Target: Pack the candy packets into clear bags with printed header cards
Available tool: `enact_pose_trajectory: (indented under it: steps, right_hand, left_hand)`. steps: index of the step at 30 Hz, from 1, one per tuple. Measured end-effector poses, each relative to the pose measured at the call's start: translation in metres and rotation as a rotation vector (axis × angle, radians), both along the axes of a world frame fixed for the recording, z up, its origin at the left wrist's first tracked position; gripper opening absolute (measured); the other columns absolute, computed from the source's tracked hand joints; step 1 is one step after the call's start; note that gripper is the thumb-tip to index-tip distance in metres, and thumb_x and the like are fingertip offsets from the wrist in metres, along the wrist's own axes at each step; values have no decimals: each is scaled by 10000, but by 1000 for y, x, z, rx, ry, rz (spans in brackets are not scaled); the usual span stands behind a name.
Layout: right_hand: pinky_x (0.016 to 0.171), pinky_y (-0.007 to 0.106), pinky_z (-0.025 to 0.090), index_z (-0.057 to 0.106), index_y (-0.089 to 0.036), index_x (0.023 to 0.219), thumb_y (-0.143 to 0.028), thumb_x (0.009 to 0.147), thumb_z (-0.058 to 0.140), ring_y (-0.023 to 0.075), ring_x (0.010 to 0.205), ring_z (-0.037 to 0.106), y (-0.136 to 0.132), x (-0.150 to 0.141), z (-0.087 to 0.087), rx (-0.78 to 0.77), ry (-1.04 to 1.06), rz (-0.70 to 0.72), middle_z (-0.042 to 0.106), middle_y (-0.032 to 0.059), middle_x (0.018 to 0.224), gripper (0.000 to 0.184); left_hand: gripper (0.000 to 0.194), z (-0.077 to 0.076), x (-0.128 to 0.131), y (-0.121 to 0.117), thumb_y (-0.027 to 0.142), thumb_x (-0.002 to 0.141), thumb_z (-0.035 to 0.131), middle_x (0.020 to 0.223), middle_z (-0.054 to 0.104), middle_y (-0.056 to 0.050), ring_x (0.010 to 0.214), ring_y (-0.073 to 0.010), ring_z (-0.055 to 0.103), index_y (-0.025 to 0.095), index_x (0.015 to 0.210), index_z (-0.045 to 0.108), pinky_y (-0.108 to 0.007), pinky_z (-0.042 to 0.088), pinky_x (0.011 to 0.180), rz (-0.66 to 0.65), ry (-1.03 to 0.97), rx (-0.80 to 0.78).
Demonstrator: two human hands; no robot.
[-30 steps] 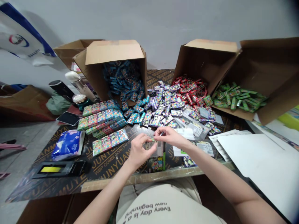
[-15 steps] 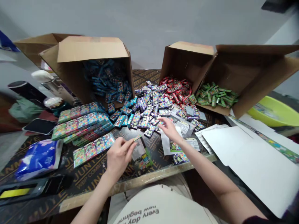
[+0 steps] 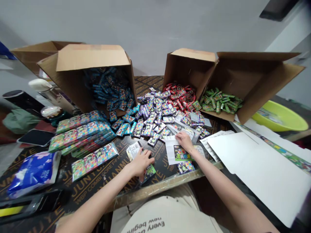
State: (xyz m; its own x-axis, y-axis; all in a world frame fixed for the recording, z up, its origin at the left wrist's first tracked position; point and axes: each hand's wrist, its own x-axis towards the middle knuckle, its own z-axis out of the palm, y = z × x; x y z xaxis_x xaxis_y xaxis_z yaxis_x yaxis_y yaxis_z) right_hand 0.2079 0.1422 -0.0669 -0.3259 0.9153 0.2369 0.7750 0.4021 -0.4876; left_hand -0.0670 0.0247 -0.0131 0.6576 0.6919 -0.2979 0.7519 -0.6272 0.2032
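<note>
The black counter (image 3: 93,191) bore "JUNY" and "WBP COMBI CORE"; the cream shirt (image 3: 155,220) read, upside down, "Every… new begin".

L hand (image 3: 141,164) now down on pkt (image 3: 150,171), R hand (image 3: 184,142) dropped onto white sheet (image 3: 170,149), both no longer raised

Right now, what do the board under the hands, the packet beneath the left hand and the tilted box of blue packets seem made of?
The board looks like film-faced plywood: dark, semi-gloss, with printed lettering and a pale wooden edge. The packet under the left hand seems to be glossy printed plastic film or foil, though the look leaves that open. The box is matte brown cardboard with creased flaps.
</note>
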Motion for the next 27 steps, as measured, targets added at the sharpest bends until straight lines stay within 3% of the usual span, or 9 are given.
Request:
enact_pose_trajectory:
  steps: [5,8,11,13,16,18,23,27]
  right_hand:
    - [689,309,418,577,-181,835,-170,824,413,195,711,545,-4,3,-3,20,79,-80,592,55,747,164]
    - [701,336,441,521,-170,1022,-251,847,422,189,706,554,-8,-2,3,24,146,-118,602,78,887,217]
    - [722,354,468,432,-190,1197,-353,837,482,185,763,575,-21,-22,22,3,282,-86,569,106,1082,399]
    - [733,345,483,438,-221,1211,-388,827,513,187,823,591,-35,-43,40,-61,462,-3,568,97,1118,425]
    - [783,332,491,477,-250,1176,-366,828,535,186,926,596,-60,-76,69,-198,739,165,600,68,1085,372]
    - [793,328,495,497,-257,1161,-336,813,565,179,910,608,-75,-95,82,-262,827,235,632,47,997,362]
    - [740,308,497,571,-250,1093,-266,786,598,150,736,614,-93,-113,89,-210,790,258,643,10,807,308]
    - [798,331,459,568,-251,1116,-249,803,569,152,743,594,-91,-105,91,-162,655,286,635,5,797,313]
  left_hand:
    - [498,11,4,9,346,419,806,866,577,-71,842,-261,530,173,825,575,-344,382,746,-10,-44,-103]
    - [373,31,-4,9,313,551,757,724,580,9,687,-181,540,204,861,579,-258,369,638,182,-272,-114]
    - [439,53,-16,3,275,701,664,850,606,-1,744,-166,556,237,1115,522,-255,384,673,416,-619,42]
    - [371,61,-21,-4,282,766,610,918,610,-28,816,-172,559,236,1128,544,-270,395,726,506,-818,122]
    - [228,56,-22,-16,315,780,602,837,605,-44,782,-171,554,208,974,652,-275,409,691,608,-982,138]
    - [226,47,-20,-24,305,778,608,747,573,-26,698,-150,537,205,972,667,-260,407,634,684,-1024,127]
    - [196,35,-14,-35,255,779,606,824,590,-37,728,-145,559,217,959,674,-230,418,573,769,-1115,155]
    - [135,36,-9,-36,217,761,625,881,619,-53,819,-167,583,207,882,683,-264,462,670,744,-1124,273]
